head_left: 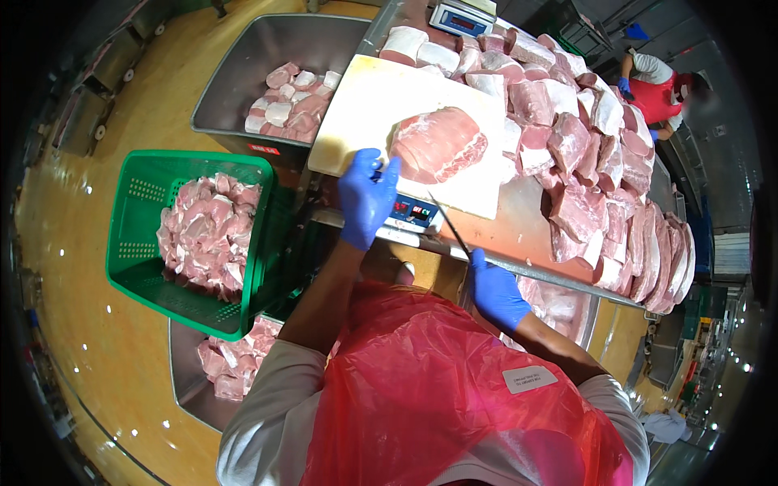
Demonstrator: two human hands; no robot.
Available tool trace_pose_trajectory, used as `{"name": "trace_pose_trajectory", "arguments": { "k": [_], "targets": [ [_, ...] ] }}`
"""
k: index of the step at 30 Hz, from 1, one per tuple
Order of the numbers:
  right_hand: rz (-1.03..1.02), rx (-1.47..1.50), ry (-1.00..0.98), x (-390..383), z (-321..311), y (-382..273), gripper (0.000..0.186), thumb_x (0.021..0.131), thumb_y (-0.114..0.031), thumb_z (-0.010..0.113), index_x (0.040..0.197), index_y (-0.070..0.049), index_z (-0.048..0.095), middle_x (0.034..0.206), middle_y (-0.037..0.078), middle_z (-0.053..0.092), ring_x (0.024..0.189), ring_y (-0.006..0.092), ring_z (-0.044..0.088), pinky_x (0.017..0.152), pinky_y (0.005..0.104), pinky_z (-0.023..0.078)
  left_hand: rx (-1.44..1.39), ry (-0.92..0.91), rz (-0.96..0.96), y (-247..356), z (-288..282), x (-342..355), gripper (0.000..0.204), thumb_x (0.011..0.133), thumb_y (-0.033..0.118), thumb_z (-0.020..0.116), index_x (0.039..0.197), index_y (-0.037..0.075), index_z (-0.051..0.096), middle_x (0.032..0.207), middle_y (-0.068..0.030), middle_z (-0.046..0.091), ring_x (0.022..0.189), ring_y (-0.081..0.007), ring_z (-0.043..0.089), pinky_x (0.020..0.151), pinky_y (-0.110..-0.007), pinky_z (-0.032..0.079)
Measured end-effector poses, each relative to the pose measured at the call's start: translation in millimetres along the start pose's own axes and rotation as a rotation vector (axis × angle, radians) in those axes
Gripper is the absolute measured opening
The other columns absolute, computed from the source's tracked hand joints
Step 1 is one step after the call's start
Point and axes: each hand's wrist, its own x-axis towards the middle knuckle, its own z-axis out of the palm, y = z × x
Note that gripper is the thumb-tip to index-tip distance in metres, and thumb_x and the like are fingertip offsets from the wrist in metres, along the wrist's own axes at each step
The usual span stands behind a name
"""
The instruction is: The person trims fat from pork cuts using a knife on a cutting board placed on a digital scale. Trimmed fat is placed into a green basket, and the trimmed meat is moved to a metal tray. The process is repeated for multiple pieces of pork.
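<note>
A large slab of raw pork (pixel 438 147) lies on the white cutting board (pixel 355 105) in front of me. My left hand (pixel 367 198), in a blue glove, is over the board's near left edge, just left of the pork. Its thumb and fingers are apart with nothing between them. My right hand (pixel 496 293), also gloved in blue, is closed around the handle of a knife (pixel 454 229). The blade points up and left, its tip over the board's near edge, just below the pork. Beneath that edge shows a digital scale (pixel 413 212).
Several pork pieces (pixel 567 138) are heaped along the table's right side. A green basket (pixel 134 219) and a steel tub (pixel 223 89), both with cut meat, stand left; another steel tub (pixel 190 381) is below. A second scale (pixel 460 19) sits at the far end. A co-worker (pixel 652 91) stands far right.
</note>
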Motion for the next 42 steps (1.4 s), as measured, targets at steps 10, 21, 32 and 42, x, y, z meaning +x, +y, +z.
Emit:
{"name": "trace_pose_trajectory", "arguments": {
  "k": [10, 21, 32, 42],
  "targets": [
    [-0.114, 0.095, 0.243, 102.4, -50.2, -74.3, 0.023, 0.094, -0.007, 0.051, 0.111, 0.005, 0.043, 0.087, 0.032, 0.066, 0.084, 0.0480, 0.067, 0.072, 0.0554, 0.052, 0.034, -0.180, -0.165, -22.0, 5.1, 22.2, 0.014, 0.079, 0.006, 0.075, 0.079, -0.004, 0.066, 0.068, -0.0045, 0.063, 0.066, -0.0064, 0.054, 0.061, -0.027, 0.050],
    [-0.029, -0.063, 0.110, 98.6, -21.7, -71.5, 0.020, 0.092, -0.007, 0.053, 0.108, 0.003, 0.047, 0.088, 0.028, 0.068, 0.084, 0.0439, 0.069, 0.076, 0.0509, 0.055, 0.040, -0.126, -0.162, -29.7, 1.8, 32.7, 0.018, 0.078, 0.011, 0.076, 0.080, -0.005, 0.068, 0.069, -0.0099, 0.068, 0.067, -0.0094, 0.062, 0.064, -0.030, 0.052],
    [-0.077, -0.009, 0.055, -13.3, -33.8, 26.8, 0.016, 0.098, -0.009, 0.052, 0.110, -0.002, 0.045, 0.076, 0.026, 0.065, 0.068, 0.0452, 0.065, 0.058, 0.0543, 0.048, 0.021, 0.268, 0.034, -64.2, -199.7, 48.3, 0.018, 0.086, 0.014, 0.068, 0.094, -0.001, 0.072, 0.087, -0.0076, 0.068, 0.080, -0.0172, 0.062, 0.075, -0.032, 0.051],
    [-0.165, 0.733, 0.733, 202.3, -71.3, 99.6, 0.032, 0.102, -0.028, 0.056, 0.105, 0.004, 0.060, 0.088, 0.023, 0.065, 0.081, 0.0354, 0.063, 0.077, 0.0409, 0.049, 0.346, -0.442, 0.212, 28.8, -14.3, 10.1, 0.072, 0.085, 0.022, 0.076, 0.143, -0.001, 0.039, 0.129, -0.0269, 0.047, 0.114, -0.0418, 0.053, 0.098, -0.048, 0.045]
  ]
}}
